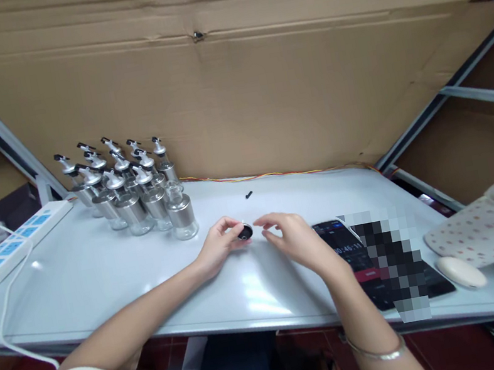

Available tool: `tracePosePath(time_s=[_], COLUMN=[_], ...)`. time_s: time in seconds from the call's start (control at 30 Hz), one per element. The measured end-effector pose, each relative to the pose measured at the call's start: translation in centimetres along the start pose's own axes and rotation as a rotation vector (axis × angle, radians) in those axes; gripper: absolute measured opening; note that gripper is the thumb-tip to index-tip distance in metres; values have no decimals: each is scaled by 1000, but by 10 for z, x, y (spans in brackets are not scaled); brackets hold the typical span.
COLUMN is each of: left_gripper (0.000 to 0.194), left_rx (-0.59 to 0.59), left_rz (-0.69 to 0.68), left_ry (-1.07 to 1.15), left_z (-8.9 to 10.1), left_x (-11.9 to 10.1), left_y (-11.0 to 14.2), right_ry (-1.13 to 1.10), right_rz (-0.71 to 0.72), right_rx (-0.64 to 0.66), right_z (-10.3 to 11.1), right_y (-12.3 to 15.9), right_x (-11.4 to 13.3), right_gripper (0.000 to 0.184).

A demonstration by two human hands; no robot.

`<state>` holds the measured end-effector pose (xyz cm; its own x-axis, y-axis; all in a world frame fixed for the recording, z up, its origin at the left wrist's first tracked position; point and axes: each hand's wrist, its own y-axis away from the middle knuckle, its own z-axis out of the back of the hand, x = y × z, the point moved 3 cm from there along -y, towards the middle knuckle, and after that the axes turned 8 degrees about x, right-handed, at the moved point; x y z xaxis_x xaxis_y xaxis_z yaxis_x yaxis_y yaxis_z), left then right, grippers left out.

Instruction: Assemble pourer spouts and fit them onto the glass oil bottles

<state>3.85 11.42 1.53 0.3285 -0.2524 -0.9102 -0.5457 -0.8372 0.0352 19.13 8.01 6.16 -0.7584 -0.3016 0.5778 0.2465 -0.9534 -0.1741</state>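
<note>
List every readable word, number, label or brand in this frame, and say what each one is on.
"0:46:11", roughly: timer digits on the phone screen by the right hand; the first digit is cut off by glare.
Phone's other screen text: too small to read, partly pixelated.
Power strip: blue sockets, no legible marking.
Bottles and the small black cap at the left hand: no readable label.
Cardboard: no print visible.

A bunch of oil bottles (126, 187) stands at the back left of the tabletop (101, 281), with a power strip (13, 242) at the left edge. Mid-table, the left hand (219, 244) and right hand (292, 237) meet at a small cap (244, 232), maybe a stopper. A phone (351, 249) and mouse (460, 271) lie to the right.
</note>
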Motion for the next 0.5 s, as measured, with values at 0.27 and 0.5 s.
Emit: tracePosePath(time_s=[0.27,0.5], left_gripper=[42,52], left_rx=[-89,-56], left_rz=[-46,-30], left_ry=[-71,-13], left_z=[8,8], left_x=[1,3], left_y=[-4,-6], right_ry=[229,267], right_rz=[-385,-419], right_rx=[-59,-24], right_z=[-24,-36], right_y=[-82,-98], right_x=[-39,-52], right_gripper=[37,29])
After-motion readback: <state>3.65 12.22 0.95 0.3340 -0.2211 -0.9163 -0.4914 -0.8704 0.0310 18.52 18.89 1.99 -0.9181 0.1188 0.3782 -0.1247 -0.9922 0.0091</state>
